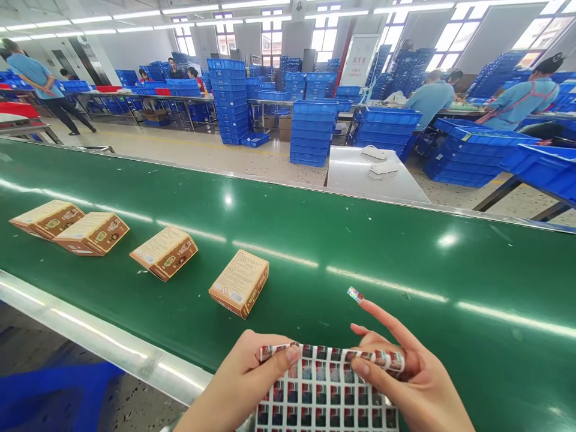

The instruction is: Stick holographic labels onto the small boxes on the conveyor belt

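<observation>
A sheet of small stickers [321, 393], printed red and dark in rows, is stretched between my two hands at the bottom centre. My left hand [252, 375] pinches its upper left edge, which is curled over. The upper right edge is rolled too, and my right hand [414, 375] grips it between thumb and fingers. On the tip of my right index finger, stretched forward, clings one shiny holographic sticker [355, 294]. Nearest to my hands lies a brown and cream box [240, 279], on the green conveyor belt.
Further left on the green belt [360, 240] lie a second box [166, 252], a third box [94, 233] and another box [49, 217], the last two touching. A metal rail [103, 336] edges the near side. Beyond stand stacked blue crates [314, 132], a white table [360, 174] and several people.
</observation>
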`<state>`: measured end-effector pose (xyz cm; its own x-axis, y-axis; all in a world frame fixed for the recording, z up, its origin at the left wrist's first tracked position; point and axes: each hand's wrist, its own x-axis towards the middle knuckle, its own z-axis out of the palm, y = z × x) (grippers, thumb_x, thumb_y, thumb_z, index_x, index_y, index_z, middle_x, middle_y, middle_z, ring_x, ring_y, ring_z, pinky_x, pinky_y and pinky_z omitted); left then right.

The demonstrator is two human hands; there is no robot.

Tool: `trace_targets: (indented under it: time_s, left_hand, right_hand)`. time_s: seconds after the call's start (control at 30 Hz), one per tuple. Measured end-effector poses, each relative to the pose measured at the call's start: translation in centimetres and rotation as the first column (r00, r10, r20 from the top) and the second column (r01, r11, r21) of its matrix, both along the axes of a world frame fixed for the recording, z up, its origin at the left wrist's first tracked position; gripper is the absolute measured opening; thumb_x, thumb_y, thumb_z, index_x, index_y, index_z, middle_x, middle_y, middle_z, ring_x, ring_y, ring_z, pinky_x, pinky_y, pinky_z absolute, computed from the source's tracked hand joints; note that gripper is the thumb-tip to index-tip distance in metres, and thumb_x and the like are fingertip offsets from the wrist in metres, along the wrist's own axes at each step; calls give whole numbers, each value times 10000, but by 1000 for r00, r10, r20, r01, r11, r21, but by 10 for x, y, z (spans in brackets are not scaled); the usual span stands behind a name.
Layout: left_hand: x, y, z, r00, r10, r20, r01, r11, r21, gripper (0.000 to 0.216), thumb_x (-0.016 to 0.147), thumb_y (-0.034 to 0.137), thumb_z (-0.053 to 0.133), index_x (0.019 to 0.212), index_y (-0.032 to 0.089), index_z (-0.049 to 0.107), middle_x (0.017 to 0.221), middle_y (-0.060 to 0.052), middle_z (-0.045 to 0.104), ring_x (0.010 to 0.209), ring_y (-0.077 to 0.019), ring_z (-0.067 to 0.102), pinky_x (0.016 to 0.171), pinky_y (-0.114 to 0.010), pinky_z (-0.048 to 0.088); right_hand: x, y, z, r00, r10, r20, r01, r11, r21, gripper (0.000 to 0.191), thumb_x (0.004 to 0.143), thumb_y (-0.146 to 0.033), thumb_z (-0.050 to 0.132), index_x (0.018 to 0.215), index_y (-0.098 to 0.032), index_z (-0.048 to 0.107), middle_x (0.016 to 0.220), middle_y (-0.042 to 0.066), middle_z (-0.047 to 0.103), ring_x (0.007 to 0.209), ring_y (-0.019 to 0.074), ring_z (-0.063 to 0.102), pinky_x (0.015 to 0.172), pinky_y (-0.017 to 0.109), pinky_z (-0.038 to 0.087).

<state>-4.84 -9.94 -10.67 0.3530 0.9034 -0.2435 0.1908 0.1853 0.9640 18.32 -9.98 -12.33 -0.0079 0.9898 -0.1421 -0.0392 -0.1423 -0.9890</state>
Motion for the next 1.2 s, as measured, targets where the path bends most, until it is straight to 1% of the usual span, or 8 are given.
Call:
trace_targets:
  time_s: [0.1, 0.3, 0.5, 0.67, 0.8, 0.93, 1.1, 1.2]
  left_hand:
    - [5, 1, -2, 997, 70, -29, -69, 997, 26, 521, 971, 477, 521, 570, 201, 338, 589, 67, 252, 566, -110, 233, 514, -252, 209]
    - [11, 2, -2, 978, 204, -29, -205, 978, -36, 277, 785, 383, 763, 925, 151, 821, 737, -59, 741, 631, -172, 580, 606, -254, 464]
    - [12, 1, -5, 964, 257, -75, -254, 966, 47, 288, 824, 398, 733, 716, 144, 816, 635, -44, 717, 617, -156, 561, 590, -232, 419]
    - [3, -3, -9, 969, 245, -44, -241, 967, 78, 271, 816, 378, 754, 678, 154, 821, 592, -36, 724, 564, -139, 569, 553, -213, 418]
    - [-28, -12, -8, 992, 127, -16, -126, 990, 65, 193, 802, 368, 798, 731, 202, 866, 608, -57, 781, 539, -174, 671, 523, -220, 488]
    - [-52, -21, 1, 999, 11, 41, -16, 993, 119, 59, 786, 320, 832, 824, 344, 870, 944, -57, 845, 1051, -338, 763, 919, -428, 601]
    - [-54, -21, 14, 993, -82, -89, 103, 957, 271, 273, 778, 170, 813, 831, 437, 847, 1393, 12, 655, 1462, -355, 435, 1161, -568, 396]
    - [-49, -15, 11, 977, -105, -186, 151, 955, 255, 316, 764, 151, 824, 835, 459, 838, 1511, 58, 521, 1539, -355, 245, 1240, -630, 168]
  right_hand:
    - [-2, 0, -2, 999, -38, 1, 38, 999, -22, 717, 777, -487, 850, 1416, -301, 586, 689, -37, 725, 1184, 312, 663, 1124, 471, 460]
    - [-7, -1, -3, 1000, -31, -5, 30, 998, -55, 805, 790, -473, 837, 1493, -287, 492, 735, -4, 765, 1273, 319, 605, 1097, 466, 484]
    - [-11, -3, -5, 995, -95, 1, 95, 995, -44, 731, 753, -485, 871, 1412, -339, 589, 745, -31, 745, 1273, 309, 611, 1114, 418, 467]
    - [-5, -2, -7, 996, 49, -73, -45, 998, 48, 800, 774, -549, 857, 1476, -369, 519, 691, -59, 744, 970, 281, 744, 1137, 473, 435]
    - [11, 14, -7, 965, 209, -160, -192, 975, 112, 755, 902, -717, 614, 1525, -327, 441, 825, 2, 797, 711, 240, 723, 1077, 512, 470]
    - [0, 46, -15, 995, 94, 43, -95, 995, 27, 736, 921, -569, 684, 1529, -291, 376, 1148, 82, 763, 1051, 274, 694, 1039, 484, 491]
    - [-35, 81, -31, 951, 274, 141, -292, 948, 127, 967, 862, -448, 747, 1607, -284, 153, 1485, 124, 539, 1297, 279, 550, 1056, 497, 467]
    - [-36, 91, -33, 942, 313, 120, -328, 933, 147, 961, 837, -395, 781, 1600, -306, 203, 1497, 108, 531, 1279, 272, 569, 1066, 499, 460]
